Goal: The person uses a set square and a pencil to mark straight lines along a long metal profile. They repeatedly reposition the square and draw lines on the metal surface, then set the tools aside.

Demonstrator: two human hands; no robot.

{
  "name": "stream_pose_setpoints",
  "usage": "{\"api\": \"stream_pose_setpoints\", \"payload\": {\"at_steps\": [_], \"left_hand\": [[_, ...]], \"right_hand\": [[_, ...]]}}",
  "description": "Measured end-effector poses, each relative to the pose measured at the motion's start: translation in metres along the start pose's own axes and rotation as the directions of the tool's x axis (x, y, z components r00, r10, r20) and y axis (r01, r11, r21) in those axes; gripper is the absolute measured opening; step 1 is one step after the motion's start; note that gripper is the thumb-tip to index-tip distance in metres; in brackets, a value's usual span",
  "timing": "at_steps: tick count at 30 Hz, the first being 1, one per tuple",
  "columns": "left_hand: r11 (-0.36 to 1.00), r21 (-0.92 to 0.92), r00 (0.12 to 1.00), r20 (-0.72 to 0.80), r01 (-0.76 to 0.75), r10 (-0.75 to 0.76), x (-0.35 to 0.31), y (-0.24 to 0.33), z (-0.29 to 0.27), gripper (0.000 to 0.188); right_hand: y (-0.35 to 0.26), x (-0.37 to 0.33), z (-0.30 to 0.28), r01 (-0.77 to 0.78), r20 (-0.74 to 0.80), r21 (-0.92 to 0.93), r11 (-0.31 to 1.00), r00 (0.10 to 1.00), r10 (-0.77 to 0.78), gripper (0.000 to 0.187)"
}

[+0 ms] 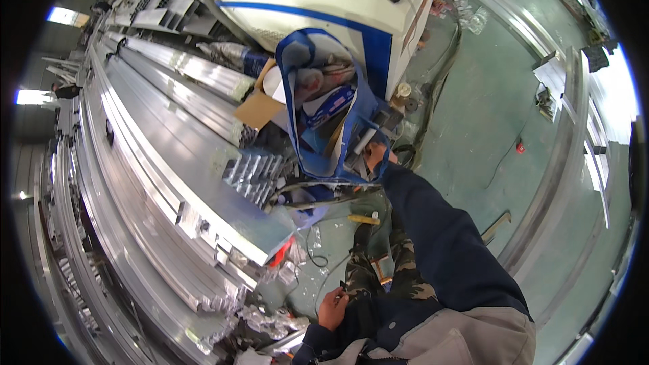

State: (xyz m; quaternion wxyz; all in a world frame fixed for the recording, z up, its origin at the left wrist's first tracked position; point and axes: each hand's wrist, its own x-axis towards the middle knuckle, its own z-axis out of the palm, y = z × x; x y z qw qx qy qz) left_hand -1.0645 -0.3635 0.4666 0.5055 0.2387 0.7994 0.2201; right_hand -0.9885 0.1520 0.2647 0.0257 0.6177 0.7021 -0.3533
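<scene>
A large blue bag [292, 105] stands open in front of me, with boxes, wrappers and other odds and ends inside. My right arm stretches forward, and my right hand [376, 155] is at the bag's near right corner. Its fingers are curled beside a short silvery metal piece [365, 140] and partly hidden by a blue strap; what they grip, if anything, cannot be made out. Low down by my thigh is my left hand [332, 309], its fingers closed. Something small and dark shows at its fingertips, too small to name.
Long aluminium profiles [169, 128] lie stacked along the left. Behind the bag rises a white and blue machine cabinet [324, 7]. A yellow-handled tool [364, 219] lies by my feet. Cables [439, 88] run over the green floor, and a metal rail [564, 155] stands at right.
</scene>
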Motion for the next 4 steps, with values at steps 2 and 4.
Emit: {"api": "stream_pose_setpoints", "payload": {"at_steps": [2,4], "left_hand": [[1.0,-0.01,0.999,0.036,0.003,-0.003,0.008,0.018,-0.01,0.049],[1.0,-0.004,0.996,0.081,-0.028,0.028,0.013,0.03,-0.017,0.049]], "right_hand": [[0.013,-0.004,0.003,0.054,-0.02,-0.015,0.998,0.998,-0.054,0.033],[0.038,-0.015,0.0,0.039,-0.044,-0.018,0.999,0.998,-0.04,0.033]]}}
